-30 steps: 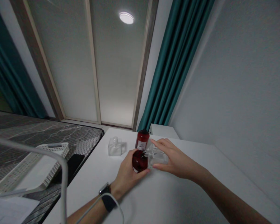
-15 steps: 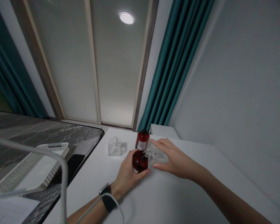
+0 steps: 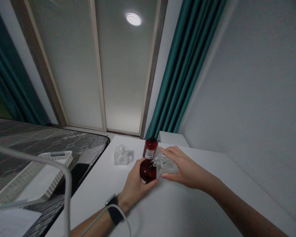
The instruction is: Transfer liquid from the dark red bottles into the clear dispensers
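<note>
A white bench point(image 3: 192, 210) runs out from the room's far end, with teal curtains point(image 3: 187, 72) and a frosted sliding panel point(image 3: 124, 72) beyond it. To the left of the bench lies a dark marbled mat point(image 3: 44, 141) carrying a white perforated plastic basket point(image 3: 56, 158).

On the bench, the person's two forearms reach in from the near edge. The left hand point(image 3: 138, 187), with a black-strapped watch point(image 3: 114, 212) at its wrist, cups a round dark-red bottle point(image 3: 147, 171), its fingers point(image 3: 148, 186) closed around it. The right hand point(image 3: 185, 168) grips a clear glass bottle point(image 3: 167, 167) lying on its side, its fingers point(image 3: 171, 152) over the top and its thumb beneath. The red bottle touches the clear bottle's neck. Just behind them, a labelled red bottle point(image 3: 150, 148) stands upright, and a second clear glass bottle point(image 3: 120, 155) stands to its left.
</note>
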`<state>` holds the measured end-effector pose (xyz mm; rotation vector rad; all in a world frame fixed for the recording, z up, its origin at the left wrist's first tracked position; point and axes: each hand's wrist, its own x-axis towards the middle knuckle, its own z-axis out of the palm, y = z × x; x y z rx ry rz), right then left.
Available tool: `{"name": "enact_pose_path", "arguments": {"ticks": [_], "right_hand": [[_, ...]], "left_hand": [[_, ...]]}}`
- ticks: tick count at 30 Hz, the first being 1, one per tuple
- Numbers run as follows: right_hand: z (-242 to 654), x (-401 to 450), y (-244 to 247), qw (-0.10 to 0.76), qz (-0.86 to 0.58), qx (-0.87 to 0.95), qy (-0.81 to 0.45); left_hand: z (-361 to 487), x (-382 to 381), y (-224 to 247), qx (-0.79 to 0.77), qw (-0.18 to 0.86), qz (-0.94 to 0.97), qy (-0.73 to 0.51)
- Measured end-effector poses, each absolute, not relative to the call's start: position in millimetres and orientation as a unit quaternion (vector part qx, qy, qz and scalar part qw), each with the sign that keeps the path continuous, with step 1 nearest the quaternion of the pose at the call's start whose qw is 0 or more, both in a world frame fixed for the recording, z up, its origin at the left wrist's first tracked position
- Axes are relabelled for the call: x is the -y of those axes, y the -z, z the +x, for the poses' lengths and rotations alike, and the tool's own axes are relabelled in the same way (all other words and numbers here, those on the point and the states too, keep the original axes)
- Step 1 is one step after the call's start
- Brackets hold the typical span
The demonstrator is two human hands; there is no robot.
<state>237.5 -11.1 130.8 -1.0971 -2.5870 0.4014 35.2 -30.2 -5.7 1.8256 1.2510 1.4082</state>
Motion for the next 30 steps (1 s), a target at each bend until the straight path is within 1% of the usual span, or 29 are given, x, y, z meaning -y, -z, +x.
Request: {"name": "enact_pose_path", "arguments": {"ticks": [13,20,30], "right_hand": [[238.7,11.1,-130.2,0.147,-0.382,0.903,-0.132],[238.6,11.4,-129.9,0.177,-0.384,0.897,-0.132],[238.3,11.9,-130.6,0.179,-0.389,0.894,-0.134]], "left_hand": [[36.9,28.7,4.7,-0.457,0.259,0.671,-0.523],[37.3,30.9,3.2,-0.464,0.255,0.671,-0.519],[38.9,29.3,3.4,-0.457,0.256,0.666,-0.531]]}}
